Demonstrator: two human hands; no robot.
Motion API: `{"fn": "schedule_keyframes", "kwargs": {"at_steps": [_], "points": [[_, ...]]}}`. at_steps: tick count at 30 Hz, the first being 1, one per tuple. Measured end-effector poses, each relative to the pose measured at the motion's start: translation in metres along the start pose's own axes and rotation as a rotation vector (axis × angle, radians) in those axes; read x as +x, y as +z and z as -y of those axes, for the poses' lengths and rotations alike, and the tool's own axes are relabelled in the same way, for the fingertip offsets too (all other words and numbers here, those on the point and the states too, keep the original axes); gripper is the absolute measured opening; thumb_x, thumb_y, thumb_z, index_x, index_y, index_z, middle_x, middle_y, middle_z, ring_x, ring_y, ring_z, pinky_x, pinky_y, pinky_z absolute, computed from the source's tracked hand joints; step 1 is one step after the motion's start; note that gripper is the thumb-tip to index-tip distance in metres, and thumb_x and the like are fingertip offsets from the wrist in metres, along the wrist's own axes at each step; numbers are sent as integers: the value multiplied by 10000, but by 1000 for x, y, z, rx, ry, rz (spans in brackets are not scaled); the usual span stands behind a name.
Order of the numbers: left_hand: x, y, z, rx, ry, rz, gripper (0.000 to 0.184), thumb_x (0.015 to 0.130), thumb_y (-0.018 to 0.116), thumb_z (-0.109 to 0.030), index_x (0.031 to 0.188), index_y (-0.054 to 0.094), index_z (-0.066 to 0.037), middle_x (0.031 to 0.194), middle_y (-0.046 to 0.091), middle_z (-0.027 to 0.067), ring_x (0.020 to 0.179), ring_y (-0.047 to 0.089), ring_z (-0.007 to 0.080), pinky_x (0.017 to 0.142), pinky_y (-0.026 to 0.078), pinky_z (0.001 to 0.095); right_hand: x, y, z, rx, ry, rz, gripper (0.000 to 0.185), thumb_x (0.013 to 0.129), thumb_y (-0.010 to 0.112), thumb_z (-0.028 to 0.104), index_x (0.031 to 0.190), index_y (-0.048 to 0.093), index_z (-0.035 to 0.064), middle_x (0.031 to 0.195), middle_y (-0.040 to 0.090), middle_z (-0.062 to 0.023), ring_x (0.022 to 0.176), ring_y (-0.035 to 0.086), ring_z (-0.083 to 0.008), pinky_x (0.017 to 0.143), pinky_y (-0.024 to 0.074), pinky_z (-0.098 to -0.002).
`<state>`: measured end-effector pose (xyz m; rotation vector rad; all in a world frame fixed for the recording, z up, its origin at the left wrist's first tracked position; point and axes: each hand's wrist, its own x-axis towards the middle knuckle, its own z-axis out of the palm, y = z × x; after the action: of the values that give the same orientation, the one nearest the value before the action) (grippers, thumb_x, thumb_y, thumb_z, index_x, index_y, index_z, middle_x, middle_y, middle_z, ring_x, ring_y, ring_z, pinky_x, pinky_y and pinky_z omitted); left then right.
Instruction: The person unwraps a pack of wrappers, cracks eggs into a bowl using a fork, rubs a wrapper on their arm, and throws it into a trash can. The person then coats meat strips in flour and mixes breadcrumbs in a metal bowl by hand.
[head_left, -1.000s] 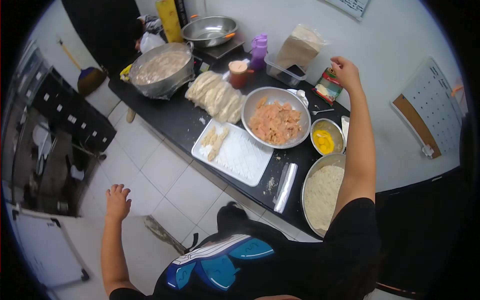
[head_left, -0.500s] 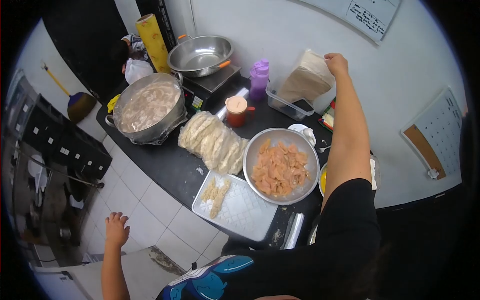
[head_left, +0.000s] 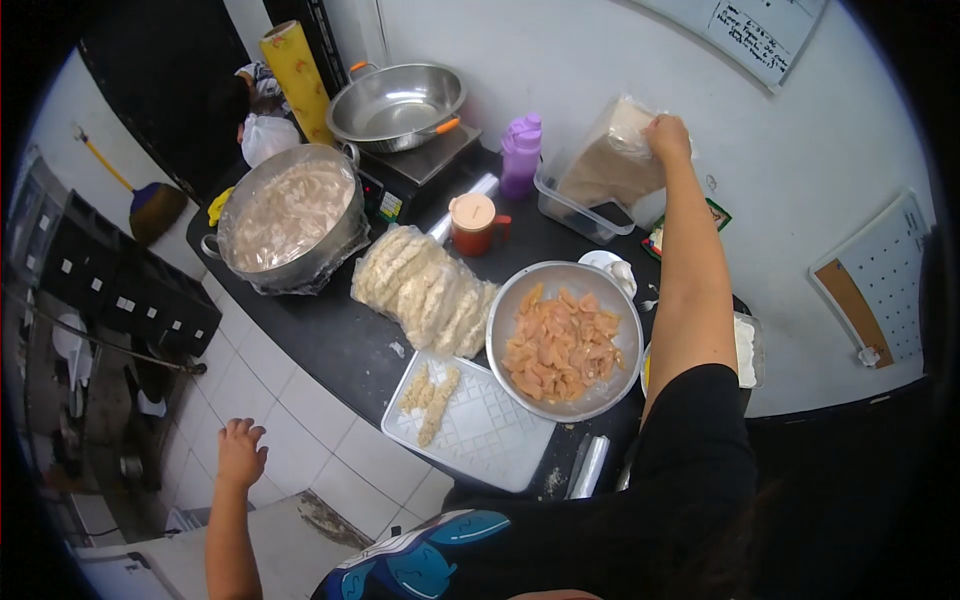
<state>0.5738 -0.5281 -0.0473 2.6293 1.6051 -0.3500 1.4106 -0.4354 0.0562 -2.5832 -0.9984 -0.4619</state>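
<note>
One dark bench [head_left: 315,325] carries everything, left end running to right end along a pale wall. Large lidless pot [head_left: 290,215], plastic film about it, stands at the left end; steel pan [head_left: 400,105] rests on a scale [head_left: 440,160] at the far edge. Metal bowl [head_left: 629,350] of sliced raw meat [head_left: 560,345] sits right of centre. White tray [head_left: 480,440], at the near edge, bears a few coated strips [head_left: 435,410]; a clear bag of coated pieces [head_left: 425,290] lies beside bowl and tray.

Brown packet [head_left: 610,170] in clear wrap leans in a plastic tub [head_left: 580,222] at the far edge, toward the right. Right hand [head_left: 668,138] is at the packet's upper right corner, fingers curled against the wrap; cannot tell whether they pinch it. From that hand the packet lies left and downward, its long axis apparently rising from the tub and tilting right. Right hand is much the nearer. Left hand [head_left: 241,452], fingers loosely spread, nothing visible in it, hangs over the floor, off the near edge.

Hard to make out: right fingertips, lost against the wrap; packet's base, behind the tub wall. Right forearm and sleeve cover much of the bench's right end. Foil-bright roll [head_left: 592,468] is cut off by the shirt.
</note>
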Motion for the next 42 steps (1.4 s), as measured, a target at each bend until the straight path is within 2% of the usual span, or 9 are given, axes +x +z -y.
{"fn": "schedule_keyframes", "kwargs": {"at_steps": [4,9,21,24,30,38,39,40,42], "points": [[-5,3,0,-8,-23,11,335,671,693,-161,993,607,-119,1164,525,94,1132,418,276,931,327,439,-5,7,-12,275,-86,-59,246,692,686,255,909,689,139,981,618,-134,927,595,-305,816,477,-385],[-9,9,4,-32,-62,45,331,677,690,-164,995,606,-123,1170,522,94,1134,414,280,935,324,444,-24,0,-4,299,-32,-28,182,684,683,264,820,705,145,898,644,-105,865,618,-273,769,486,-367],[2,7,-4,-96,-41,12,314,676,688,-156,979,609,-121,1145,541,97,1122,427,286,931,330,450,-3,-4,-25,899,153,-105,122,748,651,215,815,707,130,753,660,-25,676,593,-144,643,467,-295],[2,15,-4,-100,-36,-4,320,678,685,-156,987,610,-119,1143,542,96,1119,430,283,933,331,448,4,-17,-31,1280,245,-37,150,820,623,223,902,628,98,827,597,21,750,537,-130,686,434,-320],[-10,21,-8,-98,-33,-2,338,684,686,-165,1010,611,-119,1144,542,91,1119,432,270,934,328,450,-2,-72,-28,1909,97,-91,116,894,542,179,976,504,106,885,574,-9,781,514,-148,739,426,-357],[-58,22,-10,-44,-35,-60,342,706,675,-191,1037,613,-135,1169,533,86,1142,429,266,921,341,461,-87,-171,42,2189,-147,43,168,930,481,209,1061,502,106,1058,570,-47,972,532,-190,869,435,-399],[-66,27,-8,-9,-34,-56,349,715,665,-200,1055,610,-140,1184,524,85,1152,425,264,928,342,469,-98,-179,55,2220,-192,88,194,933,475,218,1090,505,107,1082,570,-53,1006,532,-198,891,434,-395],[-76,35,-4,19,-52,-41,357,725,656,-209,1073,608,-146,1199,516,84,1162,421,263,934,342,476,-108,-186,67,2250,-58,167,297,942,456,241,1189,484,79,1145,555,-60,1075,517,-216,941,418,-363],[-97,58,0,74,-72,-78,382,765,612,-220,1141,573,-164,1275,472,84,1196,402,263,982,314,490,-175,-209,114,2143,-203,386,360,949,433,255,1230,457,30,1187,536,-76,1094,514,-228,942,425,-355]]}}
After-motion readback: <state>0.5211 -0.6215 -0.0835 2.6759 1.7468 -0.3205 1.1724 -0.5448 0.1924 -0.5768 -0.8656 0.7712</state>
